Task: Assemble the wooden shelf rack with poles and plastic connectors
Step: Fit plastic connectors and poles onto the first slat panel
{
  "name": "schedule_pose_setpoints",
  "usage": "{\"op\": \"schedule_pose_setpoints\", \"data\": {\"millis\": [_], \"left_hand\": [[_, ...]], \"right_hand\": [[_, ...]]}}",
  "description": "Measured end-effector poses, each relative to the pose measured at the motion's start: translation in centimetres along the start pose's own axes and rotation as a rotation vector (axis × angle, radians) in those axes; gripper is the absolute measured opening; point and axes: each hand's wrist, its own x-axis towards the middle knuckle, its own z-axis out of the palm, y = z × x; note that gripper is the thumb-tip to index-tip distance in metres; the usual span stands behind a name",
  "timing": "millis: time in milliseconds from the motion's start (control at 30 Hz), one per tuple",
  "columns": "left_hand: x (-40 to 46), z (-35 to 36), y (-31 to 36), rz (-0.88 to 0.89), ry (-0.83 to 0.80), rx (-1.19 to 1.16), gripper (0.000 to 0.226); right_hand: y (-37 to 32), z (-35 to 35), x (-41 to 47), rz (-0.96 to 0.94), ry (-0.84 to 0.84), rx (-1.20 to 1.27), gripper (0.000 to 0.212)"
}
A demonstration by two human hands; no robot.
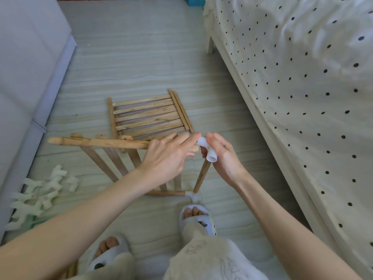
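slatted shelf panel tilts beside the white connector; left grip grasps its pole, right grip clasps the connector.

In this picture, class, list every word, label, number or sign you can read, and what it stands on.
None can be read.
Blue box at the top edge: white marks, too small and blurred.
Slippers: dark marks, not lettering.
Bedsheet: only dots.
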Motion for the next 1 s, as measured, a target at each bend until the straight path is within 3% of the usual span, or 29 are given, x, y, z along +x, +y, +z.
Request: {"op": "schedule_pose_setpoints", "data": {"millis": [167, 367, 700, 767, 1000], "left_hand": [[0.5, 0.1, -1.3, -0.106, -0.024, -0.040, 0.038], [-0.5, 0.0, -1.1, -0.116, -0.043, -0.092, 0.017], [-0.2, 0.0, -1.1, -0.191, -0.089, -0.202, 0.021], [0.0, -0.2, -1.2, -0.203, -0.141, -0.228, 0.026], [1.4, -1.9, -0.8, -0.281, -0.544, -0.297, 0.063]], "right_hand": [[0.3, -0.4, -1.6, 0.002, -0.077, 0.008, 0.029], [-0.3, 0.8, -0.9, 0.002, -0.064, -0.075, 0.032], [-0.8, 1.0, -0.5, 0.031, -0.092, -0.172, 0.027], [-1.0, 0.7, -0.6, 0.039, -0.107, -0.199, 0.029], [-1.7, 0.6, -1.7, 0.092, -0.168, -0.348, 0.032]]}}
